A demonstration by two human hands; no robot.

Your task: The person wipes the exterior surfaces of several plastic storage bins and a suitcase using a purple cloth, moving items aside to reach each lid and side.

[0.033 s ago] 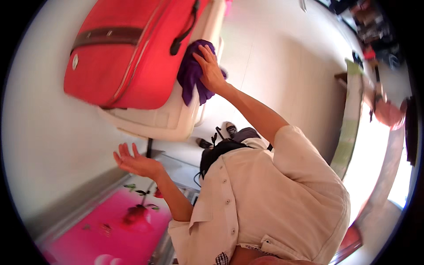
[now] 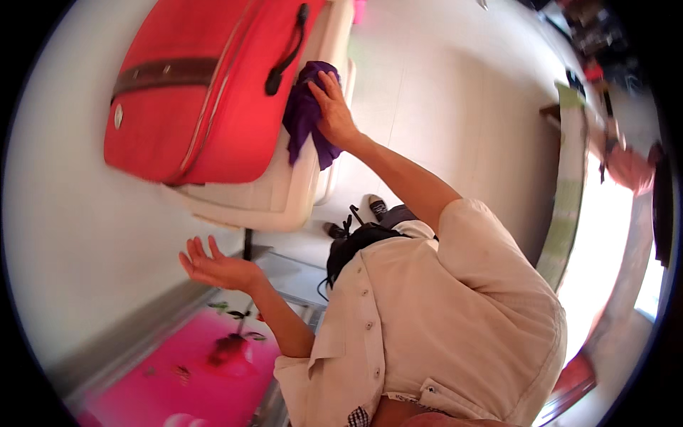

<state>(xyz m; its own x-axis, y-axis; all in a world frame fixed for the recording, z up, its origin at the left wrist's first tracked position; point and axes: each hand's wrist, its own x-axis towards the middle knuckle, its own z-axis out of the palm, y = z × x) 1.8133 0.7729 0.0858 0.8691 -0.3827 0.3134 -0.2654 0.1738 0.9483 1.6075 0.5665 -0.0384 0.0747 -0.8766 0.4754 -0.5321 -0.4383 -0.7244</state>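
My right hand (image 2: 334, 114) presses a bunched purple cloth (image 2: 304, 117) against the long side of a cream plastic box (image 2: 284, 196). Its visible fingers stretch over the cloth, and folds hang down beside the wrist. On top of the box lies a red suitcase (image 2: 192, 121) with a dark brown strap and a black handle (image 2: 288, 57), close to the cloth. My left hand (image 2: 217, 267) is raised in the air below the box's near corner, palm turned up, fingers apart, with nothing in it.
A pink panel (image 2: 199, 370) with flower prints is at the lower left, beside the wall (image 2: 64, 235). A dark leg (image 2: 247, 244) stands under the box. Pale floor (image 2: 441, 92) stretches to the right, toward a green-and-white surface (image 2: 558, 206). Blurred items fill the upper right.
The view has shifted slightly. My right hand and the cloth sit a touch further left and up against the box. My left hand remains raised, its fingers a little more curled.
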